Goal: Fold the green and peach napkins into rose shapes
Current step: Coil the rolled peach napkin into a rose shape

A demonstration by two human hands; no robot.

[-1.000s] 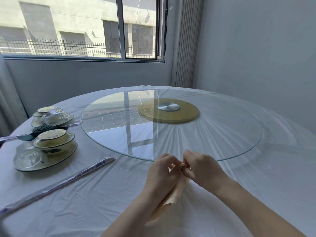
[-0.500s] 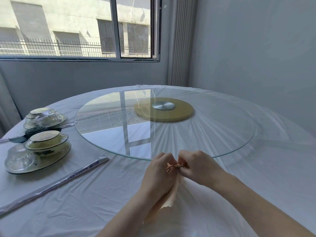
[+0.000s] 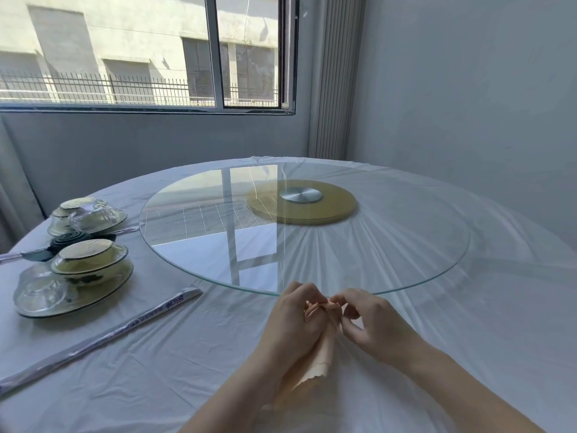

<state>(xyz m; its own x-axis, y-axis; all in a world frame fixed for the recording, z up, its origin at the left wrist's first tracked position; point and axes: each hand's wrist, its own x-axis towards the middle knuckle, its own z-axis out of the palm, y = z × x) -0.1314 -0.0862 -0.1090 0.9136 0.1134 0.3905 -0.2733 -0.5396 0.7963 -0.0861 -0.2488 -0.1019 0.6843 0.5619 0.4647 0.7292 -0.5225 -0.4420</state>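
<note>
peach napkin [image 3: 322,354] upright, top crumpled, scalloped tail hanging; green napkin [image 3: 69,241] coiled into rose between bowls [image 3: 89,260].

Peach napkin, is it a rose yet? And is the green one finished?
Done, it seems: the dark green rolled napkin lies as a spiral rose beside the stacked green-rimmed dishes. In hand: the soft peach cloth napkin, held by the left grip while the right grip pinches its top. To do: its loose tail hangs unrolled, so that rose is unfinished.
</note>
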